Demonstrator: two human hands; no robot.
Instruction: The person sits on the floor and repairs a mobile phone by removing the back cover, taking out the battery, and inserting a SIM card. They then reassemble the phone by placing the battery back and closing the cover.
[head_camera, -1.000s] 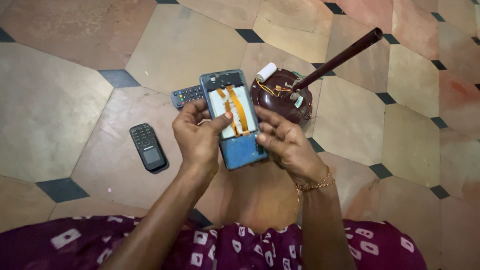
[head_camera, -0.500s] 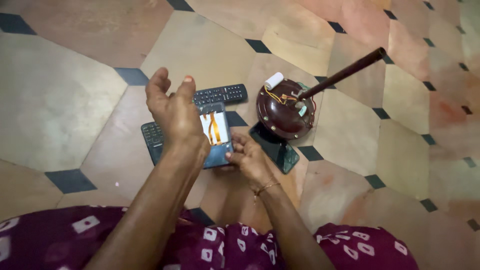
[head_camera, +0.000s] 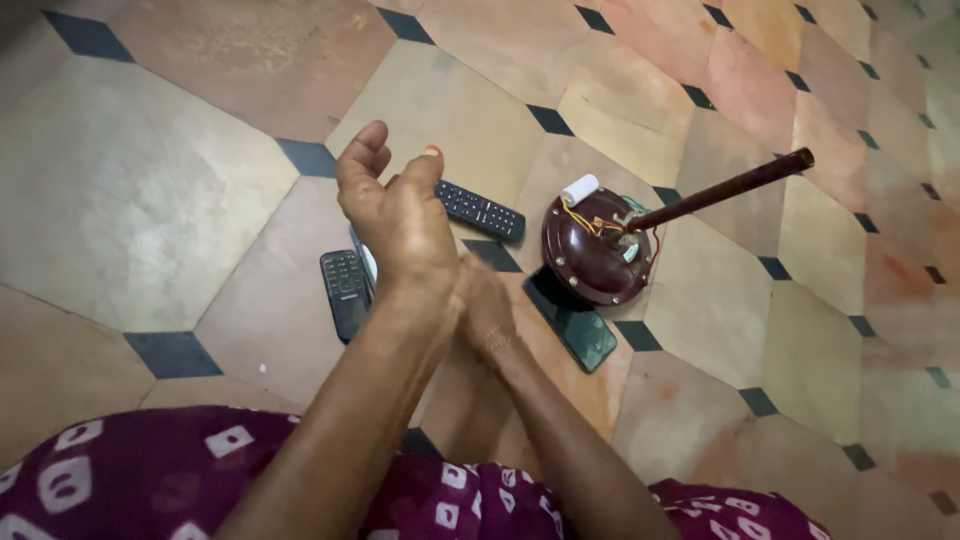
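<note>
My left hand (head_camera: 395, 215) is raised in the middle of the view with its back toward me, fingers loosely apart and holding nothing. It covers almost all of a blue phone with its back off; only a pale sliver of that phone (head_camera: 366, 264) shows at the hand's left edge. My right hand (head_camera: 490, 312) sits lower, just behind the left wrist, gripping the phone's near end, with its fingers mostly hidden.
On the tiled floor lie a small black keypad phone (head_camera: 344, 290), a black remote (head_camera: 482, 211), and a dark flat phone panel (head_camera: 578, 328). A dark red round base (head_camera: 590, 255) holds wires, a long rod (head_camera: 725, 188) and a white cylinder (head_camera: 579, 189). Purple patterned cloth (head_camera: 120, 480) covers my lap.
My left hand let go of the phone, rose and now hovers over it, hiding it. The right hand lowered the phone toward the floor. The view shifted, showing the dark panel.
</note>
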